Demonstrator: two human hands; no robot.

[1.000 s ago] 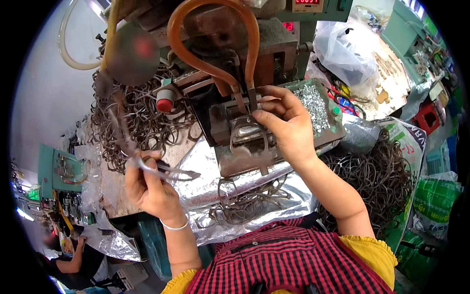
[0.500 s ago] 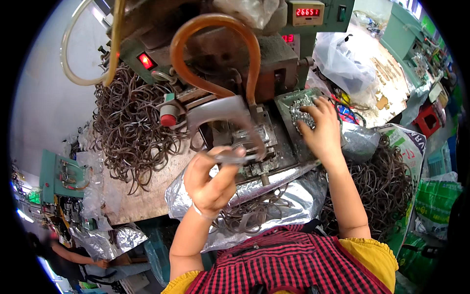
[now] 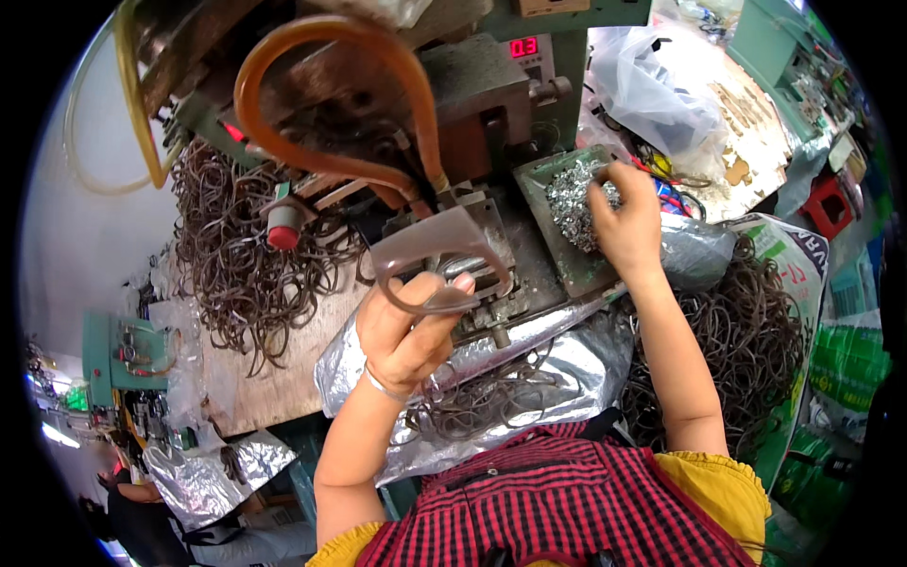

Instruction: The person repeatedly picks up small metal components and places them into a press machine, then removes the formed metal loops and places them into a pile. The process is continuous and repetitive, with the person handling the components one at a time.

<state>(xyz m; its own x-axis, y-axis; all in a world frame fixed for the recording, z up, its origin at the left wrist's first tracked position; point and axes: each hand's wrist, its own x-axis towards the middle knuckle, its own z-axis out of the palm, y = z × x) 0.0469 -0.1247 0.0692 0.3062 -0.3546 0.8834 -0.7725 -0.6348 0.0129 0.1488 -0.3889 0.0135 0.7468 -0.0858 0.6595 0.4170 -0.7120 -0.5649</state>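
The left hand [image 3: 406,331] has its fingers curled nearly closed around a thin dark loop [image 3: 425,300], a bent wire-like ring, pinched between thumb and fingertips right in front of the press machine [image 3: 444,123]. There's a slim silver bangle [image 3: 383,383] on that wrist. Just above the hand a brownish, see-through plastic guard [image 3: 444,244] arches over the machine's metal fixture, so the loop sits right at the guard's lower edge.

The right hand [image 3: 624,222] is over to the right of the machine, fingers bunched and pointing down into a flat green tray [image 3: 539,189] full of small shiny metal bits [image 3: 567,198], glittery and crumpled-looking. Whether it actually has a piece pinched I can't tell, the fingertips are buried in the pile.

Materials all round: a fat amber rubber hose [image 3: 321,85] looping over the top of the machine, a red push button [image 3: 283,231] on its left side, and a small red digit display [image 3: 524,47] up on its green housing. Left of the machine a big tangled heap of the same dark loops [image 3: 236,255] sprawls across a worn wooden desk [image 3: 274,378]. Below the machine, crinkly silver foil sheeting [image 3: 529,378] catches more loops, and another dark heap [image 3: 756,331] fills a sack on the right. Red and black checked apron [image 3: 567,501] at the bottom.
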